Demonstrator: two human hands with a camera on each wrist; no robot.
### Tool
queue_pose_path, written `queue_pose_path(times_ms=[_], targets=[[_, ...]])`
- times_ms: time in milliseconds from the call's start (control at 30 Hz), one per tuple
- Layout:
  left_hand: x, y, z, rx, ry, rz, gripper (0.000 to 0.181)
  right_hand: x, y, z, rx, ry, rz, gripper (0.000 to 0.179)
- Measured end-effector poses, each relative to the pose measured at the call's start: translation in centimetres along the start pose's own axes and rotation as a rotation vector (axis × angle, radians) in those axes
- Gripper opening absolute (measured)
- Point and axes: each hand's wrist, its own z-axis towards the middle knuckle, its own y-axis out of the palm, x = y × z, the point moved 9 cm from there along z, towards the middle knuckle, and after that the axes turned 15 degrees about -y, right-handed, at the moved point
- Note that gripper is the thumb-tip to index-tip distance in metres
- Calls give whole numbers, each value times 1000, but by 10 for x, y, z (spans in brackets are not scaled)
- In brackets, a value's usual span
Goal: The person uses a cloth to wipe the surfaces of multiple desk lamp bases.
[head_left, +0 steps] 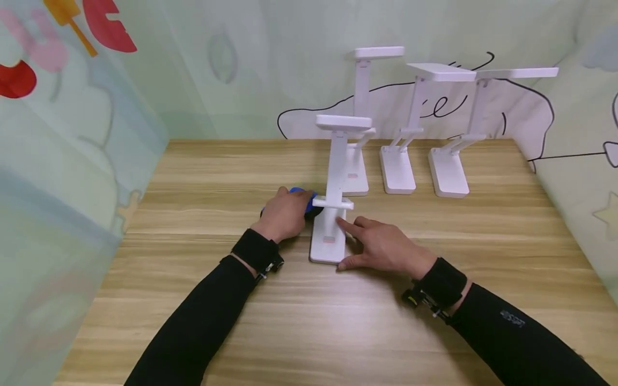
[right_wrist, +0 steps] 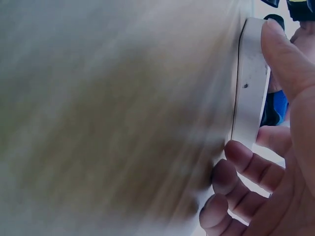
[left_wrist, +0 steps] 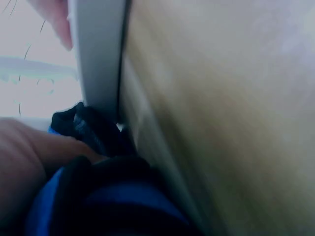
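Note:
A white folding phone stand point(head_left: 336, 161) stands upright at the middle of the table, its flat top plate raised on an arm. Beside its base, on the left, my left hand point(head_left: 285, 214) grips a soft blue-and-black cloth-like piece point(head_left: 300, 190). In the left wrist view this blue-and-black piece point(left_wrist: 118, 201) bunches around the fingers, close against the side of the white base point(left_wrist: 101, 54). My right hand point(head_left: 386, 246) holds the base from the right, thumb at the near corner and index finger on top. The right wrist view shows the remaining fingers point(right_wrist: 238, 155) bent near the tabletop.
Behind stand three similar white stands: one at the left point(head_left: 357, 177), partly hidden by the front one, a middle one point(head_left: 398, 171) and one at the right point(head_left: 449, 174). A printed curtain point(head_left: 217, 69) hangs behind the wooden table point(head_left: 232, 171).

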Motion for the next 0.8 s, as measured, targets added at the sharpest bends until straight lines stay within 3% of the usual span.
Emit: queue_pose_path(times_ms=[133, 400, 700, 767, 800], targets=[[3, 3, -8, -42, 62, -6, 62, -2, 0, 1, 18, -5, -17, 102], [1, 6, -28, -161, 164, -73, 48, -3, 0, 0, 38, -19, -22, 100], [9, 9, -60, -294, 336, -113, 26, 0, 0, -3, 37, -18, -14, 101], [6, 4, -62, -312, 335, -142, 25, 0, 1, -3, 32, -18, -9, 101], [3, -1, -60, -293, 314, -153, 25, 0, 1, -2, 31, -19, -7, 102]])
